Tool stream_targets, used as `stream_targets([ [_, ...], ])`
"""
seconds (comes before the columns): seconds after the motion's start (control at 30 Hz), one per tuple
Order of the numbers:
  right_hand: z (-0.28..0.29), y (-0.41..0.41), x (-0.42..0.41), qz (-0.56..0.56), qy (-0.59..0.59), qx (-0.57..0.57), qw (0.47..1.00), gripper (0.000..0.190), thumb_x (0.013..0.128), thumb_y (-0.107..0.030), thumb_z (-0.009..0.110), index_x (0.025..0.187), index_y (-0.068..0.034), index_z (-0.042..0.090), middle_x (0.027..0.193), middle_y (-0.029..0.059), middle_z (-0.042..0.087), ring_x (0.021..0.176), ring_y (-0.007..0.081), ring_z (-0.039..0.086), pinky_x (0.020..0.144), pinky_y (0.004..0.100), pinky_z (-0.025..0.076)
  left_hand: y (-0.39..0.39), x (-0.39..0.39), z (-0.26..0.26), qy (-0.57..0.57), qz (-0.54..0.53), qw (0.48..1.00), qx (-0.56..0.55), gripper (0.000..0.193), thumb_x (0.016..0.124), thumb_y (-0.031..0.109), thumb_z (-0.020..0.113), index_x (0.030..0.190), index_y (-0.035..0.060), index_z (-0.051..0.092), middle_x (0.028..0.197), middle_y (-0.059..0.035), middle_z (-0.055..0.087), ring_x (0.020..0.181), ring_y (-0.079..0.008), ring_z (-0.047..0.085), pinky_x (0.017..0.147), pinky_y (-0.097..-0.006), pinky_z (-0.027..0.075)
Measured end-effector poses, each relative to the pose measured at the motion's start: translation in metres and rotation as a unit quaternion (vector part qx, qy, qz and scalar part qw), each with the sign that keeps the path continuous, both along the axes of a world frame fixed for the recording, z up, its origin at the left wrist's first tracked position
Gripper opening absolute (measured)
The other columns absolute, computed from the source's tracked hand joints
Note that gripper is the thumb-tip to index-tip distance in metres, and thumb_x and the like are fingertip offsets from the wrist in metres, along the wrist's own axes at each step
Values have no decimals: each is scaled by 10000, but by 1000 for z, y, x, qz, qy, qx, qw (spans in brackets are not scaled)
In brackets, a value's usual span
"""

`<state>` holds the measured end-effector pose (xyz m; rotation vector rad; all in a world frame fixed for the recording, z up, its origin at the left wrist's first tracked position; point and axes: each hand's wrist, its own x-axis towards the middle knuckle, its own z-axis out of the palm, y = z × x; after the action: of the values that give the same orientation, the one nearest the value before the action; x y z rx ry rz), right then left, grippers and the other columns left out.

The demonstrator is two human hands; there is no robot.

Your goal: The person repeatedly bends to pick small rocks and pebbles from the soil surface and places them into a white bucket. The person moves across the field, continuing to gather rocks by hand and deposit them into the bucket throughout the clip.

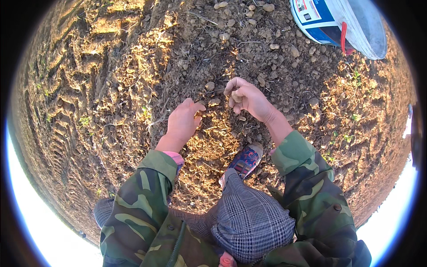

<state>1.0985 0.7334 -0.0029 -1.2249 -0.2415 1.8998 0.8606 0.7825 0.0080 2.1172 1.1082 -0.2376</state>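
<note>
My right hand (pixel 248 98) is raised over the soil, its fingers curled around a small tan lump (pixel 237 97). The lump looks like a small potato or a clod; I cannot tell which. To its left, my left hand (pixel 183 121) is held low above the ground, thumb and forefinger apart with nothing visible between them. Its other fingers are hidden under the palm. Between the hands, another rounded lump (pixel 209 86) and a flatter one (pixel 214 102) lie on the loose soil (pixel 203 66).
A white and blue plastic bucket (pixel 320 20) with a red handle (pixel 343 38) lies tilted at the upper right. Pale lumps (pixel 268 7) are scattered near it. Ridged vehicle tracks (pixel 63 126) run down the left. My patterned shoe (pixel 247 160) is planted below the hands.
</note>
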Motion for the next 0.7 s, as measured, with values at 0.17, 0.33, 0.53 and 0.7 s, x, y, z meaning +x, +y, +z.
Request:
stream_targets([
  [0.17, -3, 7, -28, 153, -127, 44, 979, 319, 943, -345, 569, 875, -37, 620, 645, 1, 519, 614, 91, 534, 489, 249, 414, 7, -8, 12, 34, 39, 998, -26, 202, 823, 223, 685, 985, 111, 641, 919, -100, 539, 859, -291, 600, 727, -389, 499],
  [0.33, -13, -1, -88, 289, -405, 251, 830, 210, 893, -258, 574, 926, -65, 650, 841, 131, 663, 790, 316, 653, 712, 435, 505, 67, -90, 67, -185, 436, 814, -338, 207, 930, 195, 362, 950, 101, 545, 864, -32, 578, 789, -117, 545, 604, -253, 443],
  [0.53, -16, -10, -142, 438, -569, 319, 618, 136, 818, -143, 611, 917, -51, 626, 847, 115, 664, 778, 269, 698, 647, 354, 556, 62, -136, 70, -294, 518, 699, -396, 214, 962, 278, 422, 860, 111, 509, 873, -51, 594, 813, -174, 555, 592, -287, 434],
  [0.7, -26, -12, -154, 418, -595, 319, 608, 114, 818, -114, 598, 912, -52, 617, 839, 110, 668, 755, 248, 702, 622, 326, 557, 47, -139, 41, -243, 599, 670, -364, 241, 994, 321, 515, 915, 100, 572, 755, -8, 586, 648, -113, 536, 502, -250, 410],
])
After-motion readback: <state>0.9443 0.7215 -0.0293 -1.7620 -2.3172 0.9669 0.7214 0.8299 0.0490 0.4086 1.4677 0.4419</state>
